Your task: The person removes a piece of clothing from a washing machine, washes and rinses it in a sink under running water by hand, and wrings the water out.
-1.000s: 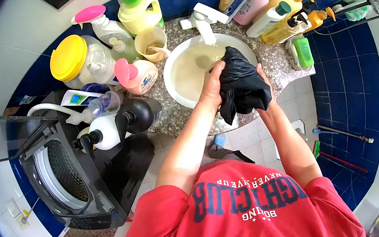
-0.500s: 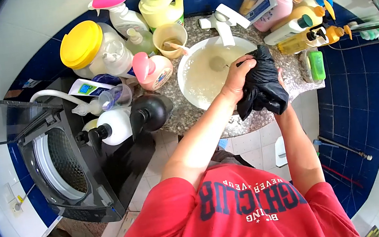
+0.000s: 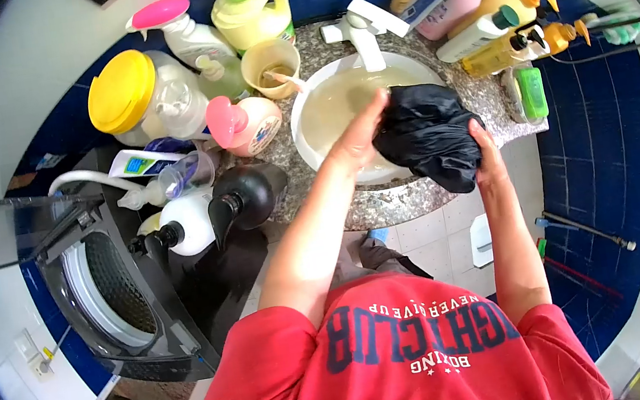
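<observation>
In the head view, a bunched black cloth (image 3: 428, 134) sits between the person's hands, over the near right side of the white basin (image 3: 303, 151) of cloudy water (image 3: 328, 116). The right hand (image 3: 489, 154) grasps its right edge, thumb on top. The left hand (image 3: 359, 138) lies along its left side, fingers extended; whether they grip cannot be told. The white faucet (image 3: 366, 40) stands beyond.

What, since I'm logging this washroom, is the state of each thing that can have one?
Black cloth, bunched up
Left hand, at the cloth, grip unclear
Right hand, holding the cloth
Basin, holding cloudy water
Faucet, flow unclear
Washing machine, open
Yellow-lidded jar, lidded
Green-capped jug, capped
Beige cup, upright, uncovered
</observation>
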Demonstrator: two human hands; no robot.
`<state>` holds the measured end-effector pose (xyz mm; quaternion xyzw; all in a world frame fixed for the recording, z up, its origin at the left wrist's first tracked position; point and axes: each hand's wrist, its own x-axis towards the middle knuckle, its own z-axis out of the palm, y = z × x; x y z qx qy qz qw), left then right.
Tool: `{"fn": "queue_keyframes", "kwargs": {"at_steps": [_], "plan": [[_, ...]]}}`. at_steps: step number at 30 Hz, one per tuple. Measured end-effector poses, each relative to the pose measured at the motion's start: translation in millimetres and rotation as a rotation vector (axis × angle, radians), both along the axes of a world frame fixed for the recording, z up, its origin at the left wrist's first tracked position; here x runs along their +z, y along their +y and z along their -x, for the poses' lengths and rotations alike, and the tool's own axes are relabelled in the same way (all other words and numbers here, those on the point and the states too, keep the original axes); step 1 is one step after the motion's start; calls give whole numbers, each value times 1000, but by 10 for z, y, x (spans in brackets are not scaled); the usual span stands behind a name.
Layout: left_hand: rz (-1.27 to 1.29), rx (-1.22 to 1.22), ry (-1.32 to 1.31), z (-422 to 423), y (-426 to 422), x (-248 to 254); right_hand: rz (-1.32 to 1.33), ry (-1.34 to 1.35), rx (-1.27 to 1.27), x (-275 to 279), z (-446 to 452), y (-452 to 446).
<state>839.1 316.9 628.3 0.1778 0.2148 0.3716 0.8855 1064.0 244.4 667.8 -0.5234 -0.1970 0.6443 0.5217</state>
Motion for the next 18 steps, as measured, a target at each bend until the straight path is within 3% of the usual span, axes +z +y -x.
{"fn": "queue_keyframes", "kwargs": {"at_steps": [1,3,5,7,9,11,13,14,15,18], "plan": [[23,21,73,40,9,-4,-55,-175,62,151,54,62],[83,12,96,54,50,-239,-91,-217,87,266,59,142],[143,6,120,25,56,-238,-146,-448,221,407,170,179],[321,14,156,-56,19,-15,-152,-479,190,422,245,202],[220,-97,165,-114,-38,-93,-267,-825,173,507,329,220],[119,-205,175,-116,-91,-162,-324,-910,137,528,382,241],[448,-303,135,-38,-187,96,-519,-1090,55,462,419,238],[479,-230,64,-55,-241,289,-504,-1036,2,394,441,224],[477,-251,74,-97,-260,209,-380,-765,-87,325,506,185],[405,96,-53,-227,-307,-27,-237,-209,-223,171,609,113]]}}
